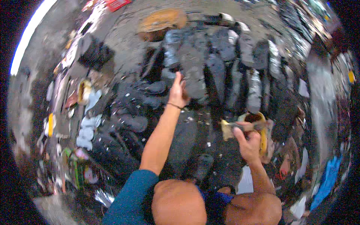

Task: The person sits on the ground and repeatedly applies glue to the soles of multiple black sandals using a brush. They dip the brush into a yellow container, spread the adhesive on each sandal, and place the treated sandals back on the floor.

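Note:
Dark shoe soles [191, 71] lie side by side in a rough row ahead of me; motion smears much of the picture. My left hand [178, 92] reaches out to the near ends of these soles with its fingers stretched and apart. Nothing shows in it, and I cannot tell if it touches a sole. My right hand [249, 144] is closed around a brush, whose pale yellow bristle end [227, 130] points left. Just behind that hand stands a yellowish tub [263, 140] with a dark opening.
More dark soles [131, 122] are heaped at the left. Beyond the row lies a round orange-brown object [163, 20]. Light sole-shaped pieces [85, 133] and litter are scattered farther left. A blue strip [327, 180] lies at the right edge.

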`<state>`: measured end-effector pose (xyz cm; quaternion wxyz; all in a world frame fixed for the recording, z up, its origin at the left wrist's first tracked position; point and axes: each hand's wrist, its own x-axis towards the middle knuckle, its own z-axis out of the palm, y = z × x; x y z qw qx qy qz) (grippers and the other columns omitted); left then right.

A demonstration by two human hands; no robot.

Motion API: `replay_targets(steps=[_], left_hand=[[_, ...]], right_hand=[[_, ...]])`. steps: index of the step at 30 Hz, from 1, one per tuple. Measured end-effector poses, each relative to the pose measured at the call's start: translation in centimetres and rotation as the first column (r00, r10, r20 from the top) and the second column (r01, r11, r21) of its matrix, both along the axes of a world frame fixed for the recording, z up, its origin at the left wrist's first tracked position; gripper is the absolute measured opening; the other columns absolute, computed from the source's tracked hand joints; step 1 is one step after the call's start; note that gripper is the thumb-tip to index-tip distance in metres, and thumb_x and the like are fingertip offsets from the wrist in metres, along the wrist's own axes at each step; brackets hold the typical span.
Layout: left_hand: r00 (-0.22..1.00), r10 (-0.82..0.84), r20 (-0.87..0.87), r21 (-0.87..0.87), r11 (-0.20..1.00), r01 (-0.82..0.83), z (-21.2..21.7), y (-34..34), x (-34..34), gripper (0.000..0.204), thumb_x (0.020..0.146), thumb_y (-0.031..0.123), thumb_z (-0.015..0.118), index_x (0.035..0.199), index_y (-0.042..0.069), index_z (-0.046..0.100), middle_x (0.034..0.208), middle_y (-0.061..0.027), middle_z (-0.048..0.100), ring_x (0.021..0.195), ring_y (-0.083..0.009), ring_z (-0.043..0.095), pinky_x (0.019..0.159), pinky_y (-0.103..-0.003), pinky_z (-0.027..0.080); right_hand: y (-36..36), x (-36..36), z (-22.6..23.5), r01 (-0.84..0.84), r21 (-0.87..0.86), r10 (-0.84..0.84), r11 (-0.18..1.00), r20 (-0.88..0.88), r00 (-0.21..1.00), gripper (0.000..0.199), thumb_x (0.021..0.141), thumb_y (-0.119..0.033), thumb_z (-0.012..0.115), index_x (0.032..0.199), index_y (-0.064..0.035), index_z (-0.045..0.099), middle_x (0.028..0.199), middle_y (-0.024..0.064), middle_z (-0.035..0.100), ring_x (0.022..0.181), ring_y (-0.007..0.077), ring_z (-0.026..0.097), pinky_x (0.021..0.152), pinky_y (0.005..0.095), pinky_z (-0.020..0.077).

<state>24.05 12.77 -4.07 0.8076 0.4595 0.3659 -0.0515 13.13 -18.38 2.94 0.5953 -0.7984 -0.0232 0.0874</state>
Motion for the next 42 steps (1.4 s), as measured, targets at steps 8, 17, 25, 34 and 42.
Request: replay_targets(steps=[8,17,25,34,42], left_hand=[[0.877,-0.076,-0.474,0.736,-0.581,0.347,6.7,4.9,-17.6,0.082,0.079,0.032,0.079,0.147,0.004,0.044,0.149,-0.0219,0.046,0.141,-0.0385,0.038,0.115,-0.049,0.031],[0.837,-0.547,-0.031,0.999,-0.008,0.032,20.2,1.2,-20.3,0.044,0.083,0.002,0.066,0.127,-0.001,0.062,0.136,-0.0211,0.061,0.126,-0.034,0.059,0.109,-0.043,0.044],[0.15,-0.942,-0.301,0.826,-0.178,0.535,0.1,-2.8,-24.9,0.074,0.081,0.012,0.071,0.146,-0.003,0.041,0.154,-0.0225,0.038,0.145,-0.0385,0.033,0.12,-0.044,0.029],[0.449,-0.807,-0.384,0.922,-0.36,0.141,-4.5,-11.9,-15.4,0.07,0.097,0.044,0.057,0.148,-0.001,0.042,0.156,-0.0212,0.038,0.146,-0.0363,0.034,0.119,-0.042,0.029],[0.976,-0.151,0.156,-0.278,0.942,0.19,2.2,-13.1,-11.3,0.047,0.109,0.036,0.035,0.131,0.003,0.059,0.126,-0.0083,0.065,0.114,-0.0205,0.062,0.101,-0.035,0.048]], right_hand=[[-9.8,-1.8,-6.2,0.241,-0.687,-0.076,0.686,0.262,0.962,0.026,0.095,-0.019,0.067,0.117,-0.0063,0.069,0.11,0.0119,0.07,0.103,0.0254,0.064,0.094,0.0368,0.0486],[-15.0,-4.7,-2.4,-0.23,-0.843,-0.093,0.486,-0.311,0.946,0.03,0.086,-0.021,0.073,0.104,0.0019,0.064,0.081,0.0218,0.068,0.077,0.039,0.067,0.069,0.0457,0.0516],[-14.7,-6.2,1.7,-0.547,-0.558,0.183,0.624,-0.577,0.796,0.024,0.084,-0.023,0.073,0.1,-0.0061,0.072,0.075,0.0158,0.068,0.069,0.0353,0.068,0.066,0.0442,0.0523],[-5.9,-1.7,0.3,0.067,0.138,-0.045,0.988,-0.161,0.986,0.027,0.089,-0.018,0.075,0.11,-0.0015,0.068,0.104,0.0095,0.07,0.1,0.0201,0.065,0.092,0.0344,0.0494],[0.9,4.2,-0.9,0.043,-0.024,-0.035,0.999,0.283,0.958,0.023,0.089,-0.017,0.075,0.107,-0.0036,0.07,0.102,0.0112,0.074,0.096,0.0245,0.071,0.083,0.0372,0.0547]])
